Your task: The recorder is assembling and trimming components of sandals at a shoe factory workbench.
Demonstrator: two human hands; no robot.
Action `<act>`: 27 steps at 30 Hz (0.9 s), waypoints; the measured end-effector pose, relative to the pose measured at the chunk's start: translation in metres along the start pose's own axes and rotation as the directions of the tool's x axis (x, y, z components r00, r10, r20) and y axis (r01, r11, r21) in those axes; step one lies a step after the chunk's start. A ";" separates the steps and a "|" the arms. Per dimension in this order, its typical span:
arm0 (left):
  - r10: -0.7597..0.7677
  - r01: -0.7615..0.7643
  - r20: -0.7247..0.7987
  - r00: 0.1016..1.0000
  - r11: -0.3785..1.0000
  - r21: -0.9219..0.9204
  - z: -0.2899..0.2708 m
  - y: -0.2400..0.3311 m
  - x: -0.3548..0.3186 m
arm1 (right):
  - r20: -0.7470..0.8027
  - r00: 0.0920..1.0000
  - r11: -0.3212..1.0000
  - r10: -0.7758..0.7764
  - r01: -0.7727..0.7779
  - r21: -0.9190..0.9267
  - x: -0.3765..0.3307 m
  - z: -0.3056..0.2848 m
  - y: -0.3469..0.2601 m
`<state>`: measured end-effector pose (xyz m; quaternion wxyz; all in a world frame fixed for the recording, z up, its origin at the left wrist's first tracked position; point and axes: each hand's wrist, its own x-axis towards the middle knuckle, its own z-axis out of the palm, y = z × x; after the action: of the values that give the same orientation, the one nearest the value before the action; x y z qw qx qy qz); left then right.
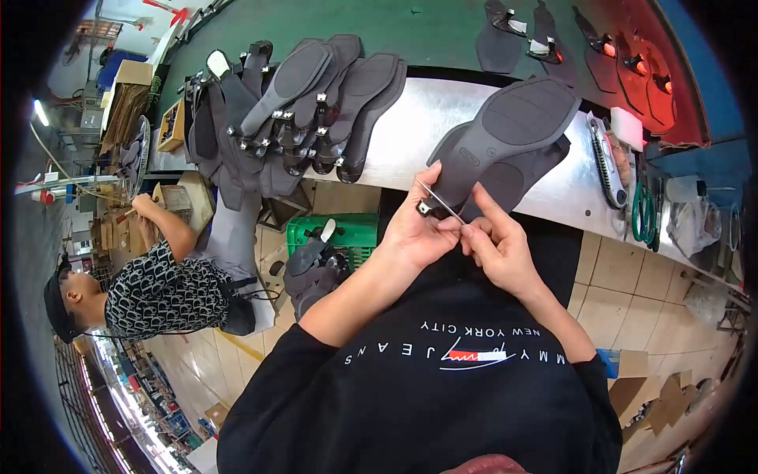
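A dark grey high-heeled shoe (505, 130) lies sole up across the near edge of the metal worktop, its heel end toward me. My left hand (414, 229) is closed on that heel end, beside a small black heel piece (426, 207) with a shiny part. A thin metal rod-like tool (442, 201) slants across the heel; its exact kind is not clear. My right hand (497, 245) pinches the tool's lower end, index finger raised. Another dark shoe (513, 182) lies partly hidden under the first one.
Several dark shoes (316, 110) are heaped left on the worktop (414, 114). A utility knife (606, 166) and green-handled scissors (643, 209) lie right. More shoes (545, 39) rest on the green surface beyond. A green crate (355, 229) holds shoes below. Another person (166, 284) works at left.
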<state>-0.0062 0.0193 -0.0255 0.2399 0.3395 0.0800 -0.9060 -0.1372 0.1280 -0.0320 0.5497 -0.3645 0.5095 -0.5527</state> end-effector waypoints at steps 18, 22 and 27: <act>0.685 -0.645 0.162 0.711 0.542 0.538 0.004 -0.005 0.011 | 0.206 0.927 0.899 0.314 -0.360 0.249 -0.003 0.003 -0.016; 0.761 -0.727 0.226 0.609 0.419 0.544 0.005 -0.004 0.013 | 0.154 0.943 0.875 0.296 -0.332 0.351 -0.001 0.010 -0.012; 0.688 -0.668 0.213 0.694 0.505 0.546 0.002 0.002 0.006 | 0.239 0.941 0.753 0.240 -0.336 0.566 0.004 -0.009 -0.022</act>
<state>-0.0101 0.0147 -0.0283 0.4564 0.4140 -0.3382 -0.7113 -0.1513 0.1228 -0.0134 0.7519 -0.1300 0.3154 -0.5641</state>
